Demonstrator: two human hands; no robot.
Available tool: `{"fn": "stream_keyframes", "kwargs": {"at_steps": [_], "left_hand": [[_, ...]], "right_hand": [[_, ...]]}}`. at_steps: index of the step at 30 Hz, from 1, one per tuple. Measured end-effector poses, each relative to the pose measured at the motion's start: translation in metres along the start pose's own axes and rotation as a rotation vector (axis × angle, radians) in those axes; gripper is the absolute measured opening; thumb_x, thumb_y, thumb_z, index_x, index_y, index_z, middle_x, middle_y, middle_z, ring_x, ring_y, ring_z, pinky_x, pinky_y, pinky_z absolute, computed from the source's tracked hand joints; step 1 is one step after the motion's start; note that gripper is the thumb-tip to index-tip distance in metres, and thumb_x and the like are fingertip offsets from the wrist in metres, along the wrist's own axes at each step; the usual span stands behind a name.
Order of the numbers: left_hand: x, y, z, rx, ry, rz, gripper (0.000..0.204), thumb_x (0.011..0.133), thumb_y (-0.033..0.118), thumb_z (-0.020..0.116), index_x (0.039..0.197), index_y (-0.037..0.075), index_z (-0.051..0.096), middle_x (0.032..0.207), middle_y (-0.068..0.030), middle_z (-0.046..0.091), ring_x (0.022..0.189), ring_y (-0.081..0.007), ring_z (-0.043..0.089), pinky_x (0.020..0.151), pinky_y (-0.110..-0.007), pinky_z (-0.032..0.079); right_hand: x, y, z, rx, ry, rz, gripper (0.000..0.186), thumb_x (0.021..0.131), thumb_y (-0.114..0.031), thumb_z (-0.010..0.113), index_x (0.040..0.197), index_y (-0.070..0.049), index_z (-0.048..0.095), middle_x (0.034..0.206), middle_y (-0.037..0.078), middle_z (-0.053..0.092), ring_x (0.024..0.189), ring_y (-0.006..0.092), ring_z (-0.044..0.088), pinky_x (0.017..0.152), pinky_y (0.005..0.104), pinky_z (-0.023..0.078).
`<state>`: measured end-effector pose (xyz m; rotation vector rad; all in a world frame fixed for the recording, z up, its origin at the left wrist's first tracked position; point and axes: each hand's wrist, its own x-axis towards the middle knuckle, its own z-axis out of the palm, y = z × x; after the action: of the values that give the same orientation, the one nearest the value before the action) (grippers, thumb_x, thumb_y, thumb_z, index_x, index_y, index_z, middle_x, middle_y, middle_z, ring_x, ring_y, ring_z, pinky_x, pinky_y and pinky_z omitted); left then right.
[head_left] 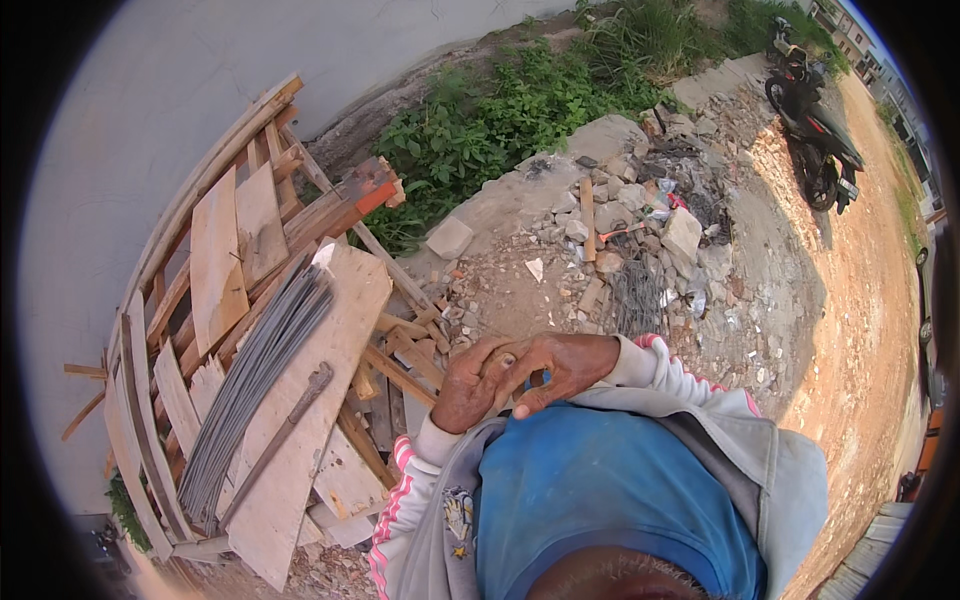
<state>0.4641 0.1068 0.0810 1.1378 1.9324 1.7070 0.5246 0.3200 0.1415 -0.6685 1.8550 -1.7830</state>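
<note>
In front of my blue shirt (610,480), my left hand (463,393) and my right hand (570,362) are clasped together. The right fingers lie across the left hand, and the right thumb points down toward the shirt, leaving a small gap where blue shows through. The left fingers are bent and pressed against the right hand, partly hidden beneath it. No tool shows in either hand. Left of them, a bundle of thin grey metal rods (255,385) lies on a pale plywood board (345,300). A rusty metal bar (280,440) rests on the same board beside the bundle.
Stacked timber and planks (215,270) lean by a grey wall (200,80). Broken stone rubble (620,200) with a wood strip (587,218) and tangled wire (637,300) lies ahead. Green plants (480,130) grow behind. A black motorcycle (815,130) stands by a dirt road (860,330).
</note>
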Motion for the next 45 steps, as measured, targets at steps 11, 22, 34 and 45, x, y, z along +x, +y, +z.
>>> {"fn": "stream_keyframes", "kwargs": {"at_steps": [11, 22, 34, 45], "left_hand": [[0.068, 0.015, 0.02, -1.075, 0.259, -0.089, 0.069, 0.101, 0.058, 0.052, 0.143, 0.004, 0.046, 0.129, -0.0116, 0.061, 0.123, -0.0252, 0.057, 0.111, -0.043, 0.04], [0.148, 0.004, 0.032, -0.67, 0.387, -0.178, 0.049, 0.094, 0.029, 0.075, 0.128, -0.001, 0.056, 0.127, -0.0124, 0.061, 0.115, -0.0234, 0.06, 0.102, -0.038, 0.047], [0.231, -0.04, 0.032, -0.205, 0.024, -0.094, 0.04, 0.103, 0.03, 0.053, 0.132, 0.002, 0.052, 0.12, -0.0131, 0.059, 0.11, -0.0263, 0.06, 0.095, -0.042, 0.049], [0.262, -0.048, 0.067, 0.125, 0.293, -0.133, 0.032, 0.101, 0.028, 0.06, 0.118, 0.001, 0.06, 0.107, -0.0116, 0.062, 0.099, -0.0251, 0.062, 0.085, -0.039, 0.05]], "right_hand": [[0.025, 0.005, -0.014, 0.157, 0.372, -0.545, 0.109, 0.095, -0.077, 0.042, 0.163, -0.001, 0.003, 0.159, 0.022, 0.035, 0.143, 0.0312, 0.042, 0.12, 0.0471, 0.028], [0.025, 0.006, -0.087, 0.3, 0.416, -0.595, 0.09, 0.103, -0.064, 0.039, 0.164, -0.006, 0.007, 0.153, 0.022, 0.043, 0.135, 0.0302, 0.052, 0.115, 0.0416, 0.035], [0.008, 0.031, -0.194, -0.298, 0.398, -0.737, 0.062, 0.098, -0.048, 0.064, 0.148, -0.013, 0.054, 0.145, 0.022, 0.05, 0.15, 0.0403, 0.03, 0.116, 0.0549, 0.029], [0.005, 0.056, -0.24, -0.088, 0.452, -0.72, 0.05, 0.095, -0.035, 0.071, 0.137, -0.009, 0.062, 0.156, 0.022, 0.039, 0.146, 0.04, 0.037, 0.116, 0.0522, 0.033]]}}
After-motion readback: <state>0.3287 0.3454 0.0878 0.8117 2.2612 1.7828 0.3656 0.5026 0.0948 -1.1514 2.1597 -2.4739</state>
